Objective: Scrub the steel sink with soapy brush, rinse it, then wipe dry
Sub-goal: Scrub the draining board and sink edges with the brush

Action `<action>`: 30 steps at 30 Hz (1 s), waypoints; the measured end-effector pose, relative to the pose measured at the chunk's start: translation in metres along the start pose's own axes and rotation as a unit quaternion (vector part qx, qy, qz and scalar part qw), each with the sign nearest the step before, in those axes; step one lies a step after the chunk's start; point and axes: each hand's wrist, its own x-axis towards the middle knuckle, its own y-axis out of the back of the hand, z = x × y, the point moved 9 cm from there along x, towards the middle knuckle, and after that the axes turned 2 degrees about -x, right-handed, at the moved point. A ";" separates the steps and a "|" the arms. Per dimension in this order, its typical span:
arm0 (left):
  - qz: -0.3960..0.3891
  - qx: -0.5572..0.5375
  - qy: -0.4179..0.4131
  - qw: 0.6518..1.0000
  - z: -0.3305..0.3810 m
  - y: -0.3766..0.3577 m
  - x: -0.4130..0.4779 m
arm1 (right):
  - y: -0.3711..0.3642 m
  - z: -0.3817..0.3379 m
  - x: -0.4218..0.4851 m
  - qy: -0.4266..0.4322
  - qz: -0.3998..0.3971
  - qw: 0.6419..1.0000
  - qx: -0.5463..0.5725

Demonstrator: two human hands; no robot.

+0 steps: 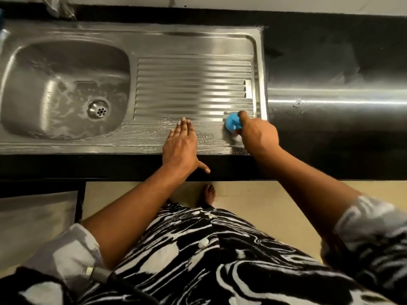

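The steel sink (198, 40) fills the upper left of the head view, its basin (63, 89) on the left holding soapy water around the drain (98, 109). A ribbed drainboard (193, 86) lies to the right. My right hand (256, 134) grips a blue brush (233, 122) pressed down on the drainboard's front right corner, with white foam beneath it. My left hand (179, 148) rests flat with straight fingers on the soapy front rim, thumb spread over the counter edge.
A black counter (330, 62) surrounds the sink and runs to the right, with a bright reflection band. A tap base (59, 7) shows at the top left. Beige floor tiles (264, 208) and my bare foot (208, 194) lie below the counter edge.
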 end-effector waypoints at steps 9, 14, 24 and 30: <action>0.005 0.002 0.011 1.000 0.006 0.003 0.001 | -0.012 0.029 -0.053 -0.008 -0.014 1.000 -0.016; -0.003 0.011 0.013 1.000 0.009 0.003 0.002 | 0.004 0.041 -0.020 -0.027 -0.006 0.999 -0.023; -0.006 0.018 -0.004 1.000 0.014 0.002 0.009 | 0.038 0.036 0.017 0.023 -0.003 0.985 -0.170; -0.004 0.001 -0.002 1.000 0.008 0.002 0.006 | -0.004 0.008 -0.034 -0.020 -0.107 0.958 -0.267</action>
